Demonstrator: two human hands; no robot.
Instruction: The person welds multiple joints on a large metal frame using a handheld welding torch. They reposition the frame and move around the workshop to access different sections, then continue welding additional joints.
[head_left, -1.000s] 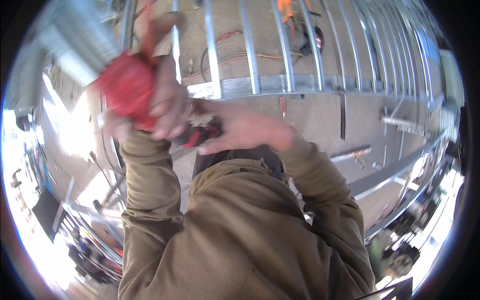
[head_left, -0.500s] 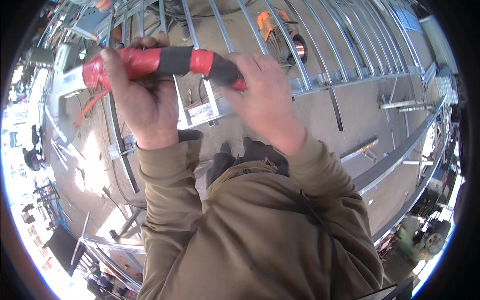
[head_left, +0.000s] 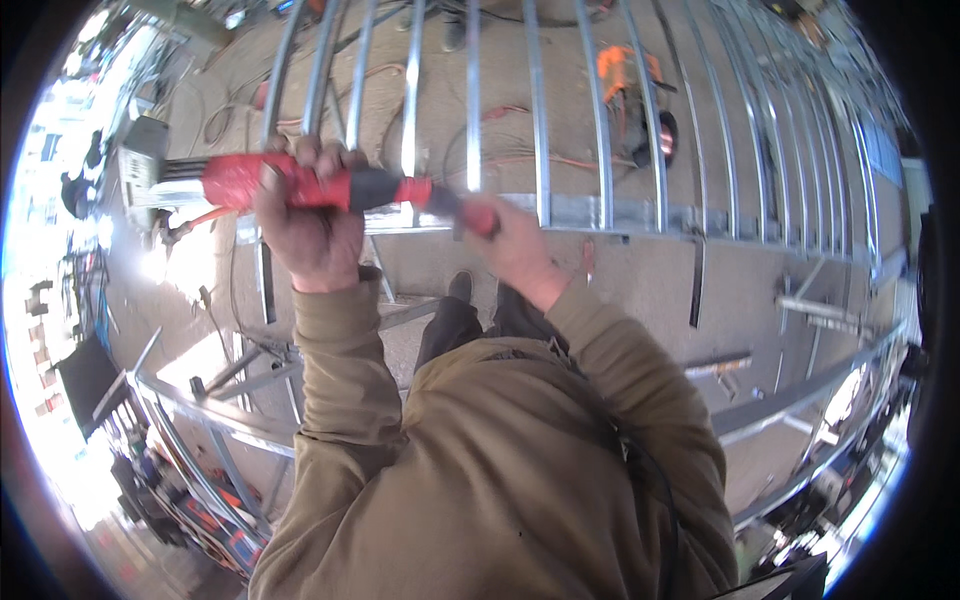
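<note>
A long red-and-black thing (head_left: 235, 182), banded as if wrapped in tape, is held crosswise in front of me; I cannot tell its exact kind. My left hand (head_left: 315, 235) is closed round its thick red part from below, thumb on the near side. At the thinner right end, my right hand (head_left: 515, 250) is closed on the red tip and blurred by motion. Dark narrow strips show at the far left end. An orange cord (head_left: 208, 217) hangs close to that end.
A long metal frame (head_left: 590, 215) with many parallel bars lies across in front. Beyond it stands an orange machine (head_left: 625, 75) with a copper wire spool. A grey box (head_left: 145, 150) is at left. Metal rails (head_left: 790, 405) run at right, and a metal stand (head_left: 215, 415) is lower left.
The view has shifted, so the frame and orange machine appear lower and farther right. My right hand has come closer to my body; both hands still hold the red-and-black thing.
</note>
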